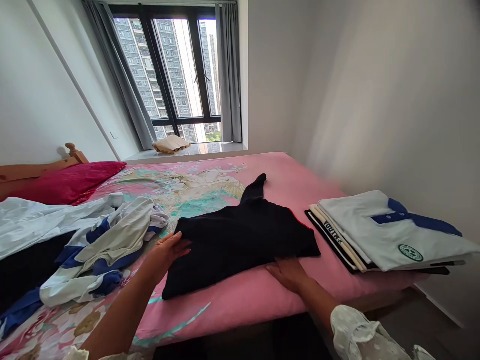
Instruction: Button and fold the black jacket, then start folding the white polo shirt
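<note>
A black garment [240, 237] lies partly folded on the pink bedsheet [292, 180], one sleeve stretched toward the window. My left hand [167, 250] rests flat at the garment's left edge, fingers stretched out against the cloth. At its lower right edge, my right hand [287, 272] lies flat on the sheet with the fingertips tucked under the fabric.
A stack of folded shirts [378, 232], a white polo with blue collar on top, sits at the bed's right edge by the wall. A heap of unfolded white and blue clothes [97, 245] lies at left. A red pillow [63, 182] is at the headboard.
</note>
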The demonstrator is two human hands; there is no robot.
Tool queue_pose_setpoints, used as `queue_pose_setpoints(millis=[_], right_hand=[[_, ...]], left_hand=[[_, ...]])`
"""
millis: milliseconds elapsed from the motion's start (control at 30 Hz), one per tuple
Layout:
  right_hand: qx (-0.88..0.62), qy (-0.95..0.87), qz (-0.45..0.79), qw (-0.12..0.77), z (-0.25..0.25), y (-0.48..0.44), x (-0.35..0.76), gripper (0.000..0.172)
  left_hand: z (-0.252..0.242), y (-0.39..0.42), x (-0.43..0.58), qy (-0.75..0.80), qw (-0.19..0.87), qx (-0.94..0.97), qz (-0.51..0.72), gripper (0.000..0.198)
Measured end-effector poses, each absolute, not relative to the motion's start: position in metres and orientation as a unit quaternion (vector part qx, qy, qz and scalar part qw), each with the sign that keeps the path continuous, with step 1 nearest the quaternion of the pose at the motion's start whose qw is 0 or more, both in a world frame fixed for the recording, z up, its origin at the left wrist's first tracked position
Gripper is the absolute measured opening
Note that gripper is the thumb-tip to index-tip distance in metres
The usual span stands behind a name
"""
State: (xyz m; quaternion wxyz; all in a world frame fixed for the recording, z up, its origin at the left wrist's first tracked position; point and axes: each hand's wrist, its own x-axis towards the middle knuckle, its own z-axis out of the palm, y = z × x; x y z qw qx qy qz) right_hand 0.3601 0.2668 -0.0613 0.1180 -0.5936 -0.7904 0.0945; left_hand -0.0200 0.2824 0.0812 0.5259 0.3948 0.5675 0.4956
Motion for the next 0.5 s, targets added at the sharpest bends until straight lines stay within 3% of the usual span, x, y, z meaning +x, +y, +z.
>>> queue_pose_setpoints(millis=[233, 500], right_hand=[[-0.593, -0.791, 0.105, 0.111, -0.056, 0.266, 0.359, 0.067], [-0.591, -0.795, 0.120, 0.073, -0.044, 0.265, 0.350, 0.066]], left_hand=[[0.006, 0.259, -0.035, 0.707, 0.495, 0.349, 0.366, 0.045], [0.029, 0.273, -0.028, 0.717, 0.475, 0.394, 0.325, 0.055]])
